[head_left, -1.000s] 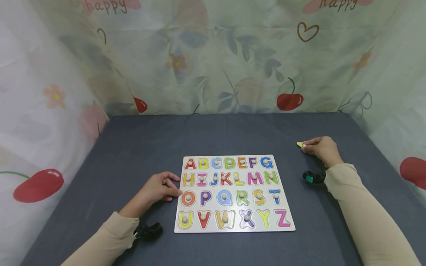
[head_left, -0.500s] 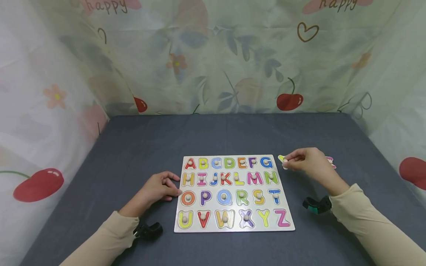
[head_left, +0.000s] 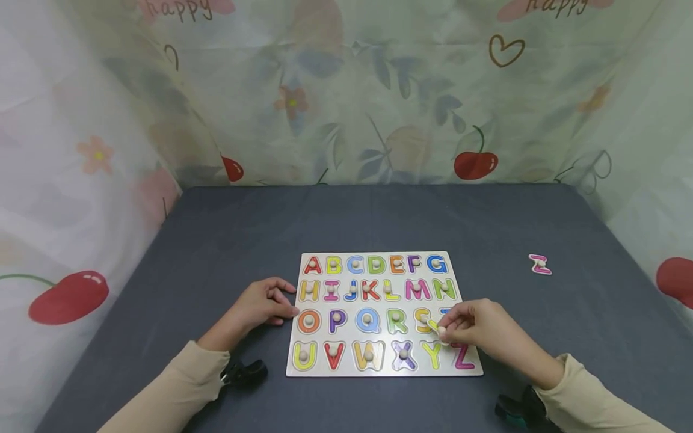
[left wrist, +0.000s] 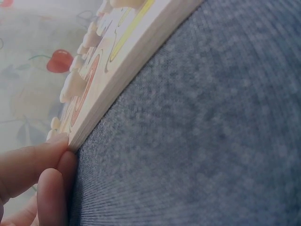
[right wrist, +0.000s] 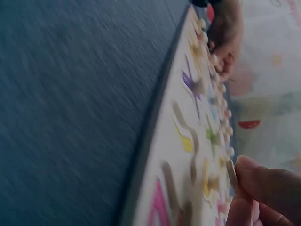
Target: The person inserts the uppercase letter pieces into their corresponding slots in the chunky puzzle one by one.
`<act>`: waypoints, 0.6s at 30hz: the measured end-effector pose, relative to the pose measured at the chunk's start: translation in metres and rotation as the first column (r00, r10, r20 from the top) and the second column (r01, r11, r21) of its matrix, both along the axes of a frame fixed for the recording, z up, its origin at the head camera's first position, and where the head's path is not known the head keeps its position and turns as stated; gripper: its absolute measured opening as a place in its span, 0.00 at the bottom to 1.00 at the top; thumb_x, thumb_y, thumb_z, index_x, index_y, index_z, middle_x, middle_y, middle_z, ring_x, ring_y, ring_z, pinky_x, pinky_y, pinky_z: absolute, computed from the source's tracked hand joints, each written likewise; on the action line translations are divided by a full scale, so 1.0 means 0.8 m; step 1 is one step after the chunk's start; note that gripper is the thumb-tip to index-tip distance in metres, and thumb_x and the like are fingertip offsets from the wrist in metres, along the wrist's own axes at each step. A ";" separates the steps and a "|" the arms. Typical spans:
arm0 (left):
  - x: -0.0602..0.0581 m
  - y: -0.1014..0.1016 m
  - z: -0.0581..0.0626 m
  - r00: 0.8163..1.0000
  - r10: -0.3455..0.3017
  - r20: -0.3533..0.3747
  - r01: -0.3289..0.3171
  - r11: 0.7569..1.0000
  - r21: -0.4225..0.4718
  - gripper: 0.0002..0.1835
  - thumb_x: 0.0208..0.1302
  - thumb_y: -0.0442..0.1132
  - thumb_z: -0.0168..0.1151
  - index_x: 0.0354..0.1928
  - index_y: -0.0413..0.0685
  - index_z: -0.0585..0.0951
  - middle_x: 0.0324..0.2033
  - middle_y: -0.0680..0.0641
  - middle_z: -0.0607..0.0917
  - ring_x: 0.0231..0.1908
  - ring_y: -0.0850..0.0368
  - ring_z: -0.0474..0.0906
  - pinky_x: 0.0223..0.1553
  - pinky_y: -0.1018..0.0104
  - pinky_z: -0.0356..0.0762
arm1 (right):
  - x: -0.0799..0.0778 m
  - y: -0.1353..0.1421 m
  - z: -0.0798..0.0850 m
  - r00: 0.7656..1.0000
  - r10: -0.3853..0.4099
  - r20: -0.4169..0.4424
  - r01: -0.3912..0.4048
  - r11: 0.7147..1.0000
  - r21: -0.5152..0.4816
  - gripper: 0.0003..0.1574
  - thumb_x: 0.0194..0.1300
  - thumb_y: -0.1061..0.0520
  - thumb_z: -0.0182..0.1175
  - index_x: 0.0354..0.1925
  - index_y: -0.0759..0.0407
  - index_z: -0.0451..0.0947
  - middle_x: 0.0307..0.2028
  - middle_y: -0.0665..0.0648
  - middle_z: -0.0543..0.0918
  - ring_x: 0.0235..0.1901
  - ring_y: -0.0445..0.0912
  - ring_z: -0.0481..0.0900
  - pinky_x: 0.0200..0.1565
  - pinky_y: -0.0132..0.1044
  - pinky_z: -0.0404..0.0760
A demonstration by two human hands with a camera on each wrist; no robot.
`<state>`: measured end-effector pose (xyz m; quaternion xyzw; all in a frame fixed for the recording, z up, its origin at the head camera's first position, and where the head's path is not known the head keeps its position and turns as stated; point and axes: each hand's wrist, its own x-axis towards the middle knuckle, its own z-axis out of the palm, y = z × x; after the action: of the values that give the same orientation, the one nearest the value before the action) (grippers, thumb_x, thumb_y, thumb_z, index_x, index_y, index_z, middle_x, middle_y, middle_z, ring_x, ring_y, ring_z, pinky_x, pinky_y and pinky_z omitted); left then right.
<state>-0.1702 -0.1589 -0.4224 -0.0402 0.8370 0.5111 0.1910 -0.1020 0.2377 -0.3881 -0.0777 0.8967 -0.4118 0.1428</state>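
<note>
My right hand (head_left: 482,325) pinches a small yellow letter piece (head_left: 433,326) by its knob, over the right side of the wooden alphabet puzzle board (head_left: 384,374). In the right wrist view the letter piece (right wrist: 232,176) shows edge-on at the fingertips, raised above the board. Below it are the knobless yellow Y recess (head_left: 431,355) and the pink Z recess (head_left: 463,357), partly covered by the hand. My left hand (head_left: 262,307) rests its thumb and fingertips against the board's left edge, beside the O piece (head_left: 309,321); the left wrist view shows the thumb (left wrist: 59,141) at that edge.
A pink Z piece (head_left: 539,264) lies on the dark cloth-covered table (head_left: 373,216), right of the board. Letters with round knobs sit across the board's rows. A patterned curtain (head_left: 357,90) encloses the back and sides. Black bands (head_left: 246,373) are at both wrists.
My right hand has carried the yellow piece from the table's right side leftward and nearer, over the board. The pink Z piece has come into sight. The left hand has stayed put.
</note>
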 end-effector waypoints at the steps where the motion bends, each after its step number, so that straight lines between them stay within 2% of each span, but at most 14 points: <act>1: 0.000 0.000 0.000 1.000 -0.001 -0.001 0.001 1.000 -0.001 0.26 0.49 0.34 0.76 0.50 0.39 0.76 0.24 0.49 0.81 0.23 0.59 0.76 0.24 0.66 0.78 | 0.004 -0.002 -0.003 1.000 0.010 0.008 -0.010 1.000 -0.013 0.11 0.51 0.57 0.74 0.31 0.60 0.84 0.23 0.50 0.82 0.24 0.38 0.77 0.26 0.28 0.77; 5: 0.001 0.001 0.000 1.000 -0.001 -0.005 0.001 1.000 -0.003 0.26 0.49 0.33 0.76 0.50 0.39 0.76 0.24 0.49 0.81 0.23 0.59 0.76 0.24 0.66 0.78 | 0.017 -0.008 -0.013 0.999 0.043 0.026 -0.041 0.998 -0.050 0.10 0.50 0.57 0.74 0.30 0.59 0.83 0.22 0.50 0.82 0.22 0.36 0.77 0.25 0.29 0.76; 8: 0.001 0.001 0.001 1.000 -0.007 -0.006 0.007 1.000 0.000 0.26 0.49 0.33 0.76 0.50 0.39 0.76 0.24 0.49 0.82 0.23 0.59 0.76 0.25 0.66 0.78 | 0.023 -0.011 -0.019 0.998 0.057 0.004 -0.057 0.998 -0.042 0.10 0.49 0.56 0.75 0.29 0.58 0.83 0.21 0.48 0.82 0.22 0.34 0.76 0.25 0.28 0.76; 13: 0.002 0.001 0.003 1.000 -0.010 -0.008 0.010 1.000 0.006 0.26 0.49 0.34 0.76 0.50 0.38 0.76 0.24 0.49 0.82 0.23 0.59 0.76 0.25 0.66 0.78 | 0.027 -0.015 -0.024 0.997 0.060 -0.053 -0.060 0.998 0.000 0.10 0.47 0.56 0.75 0.27 0.57 0.83 0.21 0.46 0.82 0.22 0.32 0.76 0.26 0.27 0.75; 18: 0.003 0.000 0.003 1.000 -0.010 -0.010 0.010 1.000 0.005 0.26 0.49 0.34 0.76 0.51 0.38 0.77 0.24 0.49 0.82 0.22 0.59 0.76 0.24 0.67 0.78 | 0.028 -0.018 -0.024 0.997 0.055 -0.056 -0.055 0.998 0.015 0.10 0.48 0.55 0.75 0.27 0.57 0.83 0.21 0.46 0.82 0.22 0.32 0.76 0.26 0.27 0.76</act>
<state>-0.1680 -0.1587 -0.4201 -0.0329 0.8369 0.5124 0.1895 -0.0797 0.2237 -0.4074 -0.1131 0.9005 -0.3995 0.1290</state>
